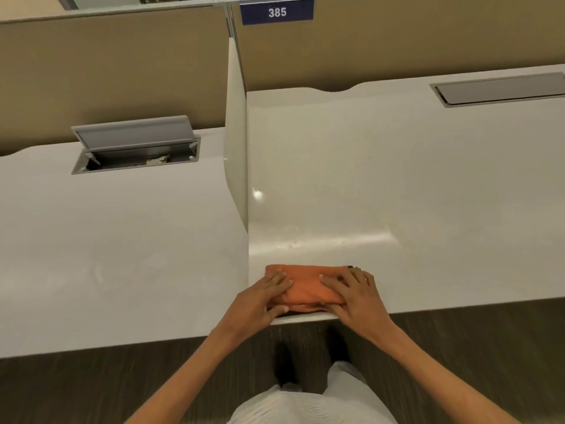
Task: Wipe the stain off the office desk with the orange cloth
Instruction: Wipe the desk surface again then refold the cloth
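Note:
A folded orange cloth (305, 286) lies on the white office desk (397, 194), at its front edge near the left corner. My left hand (263, 296) grips the cloth's left end, thumb under the front fold and fingers on top. My right hand (356, 296) presses on the cloth's right end, fingers spread over it. A faint smeared streak (321, 241) runs across the desk just beyond the cloth. A small dark object (351, 266) peeks out at the cloth's far right corner.
A white divider panel (237, 133) stands along the desk's left side, with a second desk (122, 240) beyond it holding an open cable hatch (134, 145). A shut cable hatch (501, 88) sits far right. Tan partition walls rise behind, with a sign reading 385 (276, 12). Dark floor lies below.

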### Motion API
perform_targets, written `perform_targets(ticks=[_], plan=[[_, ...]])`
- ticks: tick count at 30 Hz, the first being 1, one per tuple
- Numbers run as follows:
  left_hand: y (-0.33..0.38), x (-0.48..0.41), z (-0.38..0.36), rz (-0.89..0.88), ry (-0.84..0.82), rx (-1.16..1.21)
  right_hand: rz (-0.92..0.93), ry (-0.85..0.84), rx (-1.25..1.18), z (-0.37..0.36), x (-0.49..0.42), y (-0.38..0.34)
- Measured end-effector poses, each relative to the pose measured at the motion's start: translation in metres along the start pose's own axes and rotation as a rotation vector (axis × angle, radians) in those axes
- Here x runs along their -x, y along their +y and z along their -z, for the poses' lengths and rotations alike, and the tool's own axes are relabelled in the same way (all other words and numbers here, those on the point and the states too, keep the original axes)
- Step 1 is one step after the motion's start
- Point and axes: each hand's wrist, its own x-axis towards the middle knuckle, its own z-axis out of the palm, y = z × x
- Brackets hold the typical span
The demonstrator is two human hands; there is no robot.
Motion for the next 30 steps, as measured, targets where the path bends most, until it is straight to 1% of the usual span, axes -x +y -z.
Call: perform_targets(ticks=[3,7,9,13,15,17,19,21,23,26,28,30], plan=[[-0.003,-0.023,0.02,0.005,0.098,-0.012,-0.011,0.007,0.035,0.003,-0.034,0.006],[-0.001,-0.056,0.045,0.121,0.194,-0.06,-0.019,0.002,0.053,0.009,-0.086,0.011],[0.004,-0.07,0.055,0.144,0.273,-0.084,-0.033,-0.003,0.056,0.014,-0.107,0.011],[0.013,-0.087,0.074,0.141,0.4,-0.089,-0.091,0.032,-0.021,0.029,-0.131,0.009],[0.016,-0.092,0.087,0.114,0.406,-0.076,-0.11,0.036,-0.09,0.043,-0.14,0.01],[0.019,-0.098,0.103,0.072,0.385,-0.036,-0.087,0.004,-0.17,0.06,-0.148,0.014],[0.021,-0.105,0.12,0.039,0.366,0.011,-0.081,-0.064,-0.254,0.077,-0.154,0.018],[0.025,-0.114,0.137,0.02,0.346,0.08,-0.122,-0.147,-0.378,0.091,-0.157,0.017],[0.031,-0.122,0.152,0.002,0.306,0.126,-0.104,-0.205,-0.388,0.099,-0.158,0.013],[0.041,-0.132,0.169,-0.003,0.303,0.159,0.0,-0.195,-0.335,0.107,-0.16,0.014],[0.045,-0.135,0.178,-0.012,0.309,0.157,-0.023,-0.145,-0.397,0.119,-0.164,0.019],[0.046,-0.134,0.188,-0.02,0.295,0.153,-0.049,-0.152,-0.473,0.136,-0.171,0.027]])
